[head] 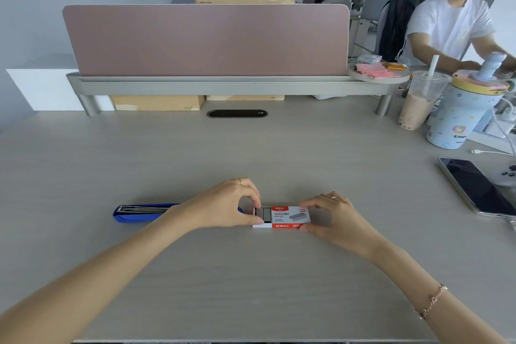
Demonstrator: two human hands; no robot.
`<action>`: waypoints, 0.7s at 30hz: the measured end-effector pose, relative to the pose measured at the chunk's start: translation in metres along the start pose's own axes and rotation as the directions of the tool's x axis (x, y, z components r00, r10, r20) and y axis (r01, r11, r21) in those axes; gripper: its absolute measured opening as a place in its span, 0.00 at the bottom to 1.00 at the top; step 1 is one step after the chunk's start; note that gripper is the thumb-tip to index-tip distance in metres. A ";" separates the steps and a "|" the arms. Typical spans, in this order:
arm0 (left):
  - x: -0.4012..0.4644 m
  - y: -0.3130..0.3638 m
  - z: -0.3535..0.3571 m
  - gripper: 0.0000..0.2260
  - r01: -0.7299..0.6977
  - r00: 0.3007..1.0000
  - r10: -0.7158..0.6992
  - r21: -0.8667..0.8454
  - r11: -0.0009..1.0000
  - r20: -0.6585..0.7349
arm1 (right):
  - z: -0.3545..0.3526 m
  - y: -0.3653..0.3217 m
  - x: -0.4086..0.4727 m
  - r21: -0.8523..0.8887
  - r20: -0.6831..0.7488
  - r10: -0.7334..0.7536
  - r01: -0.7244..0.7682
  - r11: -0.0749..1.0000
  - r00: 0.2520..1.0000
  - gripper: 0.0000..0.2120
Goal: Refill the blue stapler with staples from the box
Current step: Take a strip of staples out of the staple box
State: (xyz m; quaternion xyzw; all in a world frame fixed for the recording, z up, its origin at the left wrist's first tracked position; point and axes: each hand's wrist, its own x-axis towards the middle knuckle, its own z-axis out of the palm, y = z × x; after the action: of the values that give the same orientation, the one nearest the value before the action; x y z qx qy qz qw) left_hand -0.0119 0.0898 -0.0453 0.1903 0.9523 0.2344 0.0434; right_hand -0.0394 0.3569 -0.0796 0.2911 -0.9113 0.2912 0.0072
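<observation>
while both hands grip the box, the stapler lies left.

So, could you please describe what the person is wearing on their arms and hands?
Both forearms are bare, with no sleeves in view. The left hand has a thin gold ring on one finger. The right hand has a small ring too, and a fine gold chain bracelet with small charms sits on the right wrist. No gloves or watch show.
</observation>
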 end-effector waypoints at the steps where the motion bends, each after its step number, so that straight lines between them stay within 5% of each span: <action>1: 0.001 0.000 0.000 0.08 0.009 1.000 -0.009 -0.017 1.000 0.003 | 0.000 0.000 0.000 0.001 -0.003 -0.002 0.002 1.000 1.000 0.17; 17: 0.004 0.001 -0.009 0.06 0.090 0.995 -0.098 -0.196 0.977 -0.030 | -0.001 -0.006 -0.002 -0.005 -0.010 0.024 -0.024 1.000 1.000 0.17; 21: 0.001 -0.001 -0.009 0.06 0.105 0.981 -0.143 -0.265 0.959 -0.130 | -0.002 -0.013 -0.004 -0.069 -0.003 0.037 -0.038 0.997 0.999 0.23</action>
State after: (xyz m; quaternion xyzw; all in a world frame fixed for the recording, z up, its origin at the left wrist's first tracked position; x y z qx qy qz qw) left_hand -0.0150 0.0859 -0.0378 0.1050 0.9245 0.3662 0.0116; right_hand -0.0295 0.3515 -0.0719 0.2732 -0.9261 0.2599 0.0128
